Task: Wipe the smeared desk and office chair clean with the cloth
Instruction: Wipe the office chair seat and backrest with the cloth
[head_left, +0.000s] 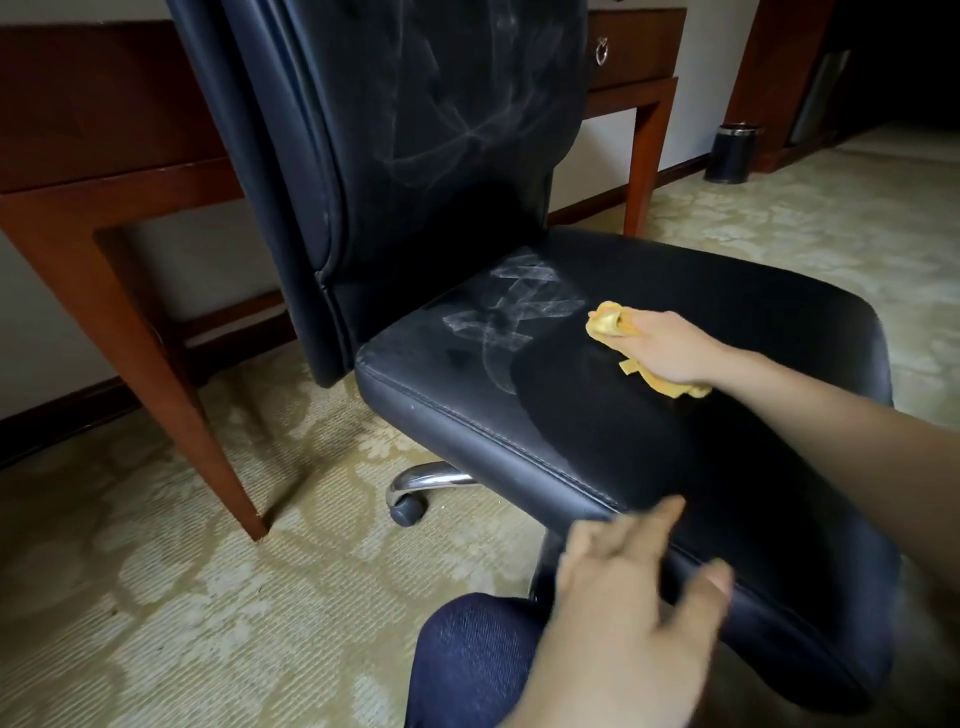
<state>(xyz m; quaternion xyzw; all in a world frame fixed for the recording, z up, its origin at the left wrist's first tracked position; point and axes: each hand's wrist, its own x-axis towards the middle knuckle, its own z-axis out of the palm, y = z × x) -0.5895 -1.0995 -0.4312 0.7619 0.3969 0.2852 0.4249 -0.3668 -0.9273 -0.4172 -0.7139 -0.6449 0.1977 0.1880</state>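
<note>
Head view, from the largest thing to the smallest:

1. Pale green-and-cream patterned carpet (208, 597) covers the floor.
2. A dark red-brown wooden desk (104, 171) stands at the back against the wall, with its legs on the carpet.
3. A black leather office chair (675, 291) stands in front of the desk with its tall backrest upright.
4. Whitish smears (511, 306) cross the rear left part of the seat, and fainter wisps mark the backrest (the seat's middle and front look evenly dark).
5. A knee in dark blue fabric (478, 654) sits low in the picture, just below the seat's front edge.
6. The left hand (639, 587) is blurred. Its fingers are spread, fairly straight and hold nothing. It is at the seat's front edge, and I cannot tell whether it touches.
7. The right hand (670, 348) rests on the middle of the seat, just right of the smears, with its fingers curled over the cloth.
8. The bunched yellow cloth (605, 325) lies on the seat under that hand. It pokes out ahead of the fingertips and again behind the heel of the hand.
9. A dark cylindrical waste bin with a silver rim (732, 153) stands on the carpet by the far wall, well apart from the chair.
10. A chrome base leg with a black caster (408, 509) shows beneath the seat.
11. A small metal ring pull (601, 50) hangs on the desk drawer to the right of the backrest.
</note>
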